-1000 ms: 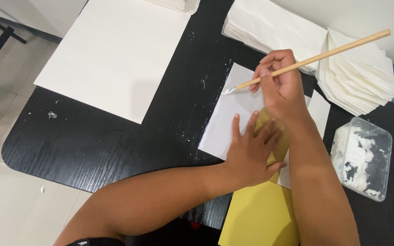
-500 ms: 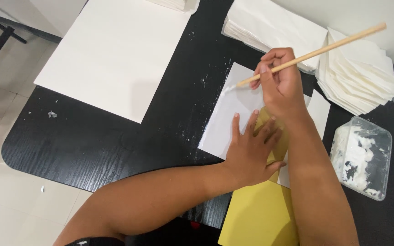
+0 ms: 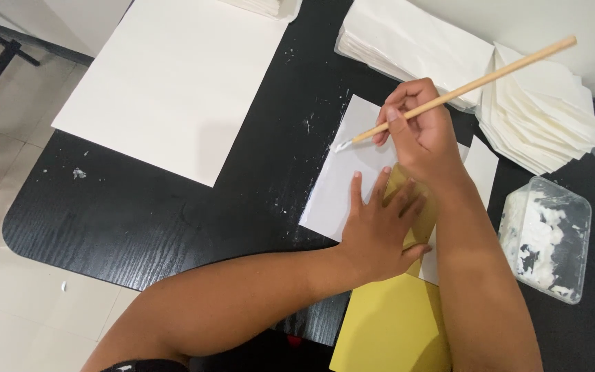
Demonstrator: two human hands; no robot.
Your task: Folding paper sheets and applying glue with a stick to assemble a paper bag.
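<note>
My right hand (image 3: 421, 134) grips a long wooden brush (image 3: 473, 85), its white paste-covered tip touching the left edge of a small white paper sheet (image 3: 342, 186) on the black table (image 3: 173, 220). Flat on that sheet, fingers spread, rests my left hand (image 3: 380, 231), pressing it and a yellow card (image 3: 397, 324) down. The yellow card lies partly under both hands and runs toward the table's near edge.
A large white sheet (image 3: 173, 83) lies at the far left. Stacks of white folded papers (image 3: 545, 110) and flat sheets (image 3: 414, 38) sit at the back right. A clear plastic tub of white paste (image 3: 545, 238) stands at the right. Paste smears mark the table.
The brush tip has slid a little to the left along the sheet's edge. My left hand has stayed pressed in place.
</note>
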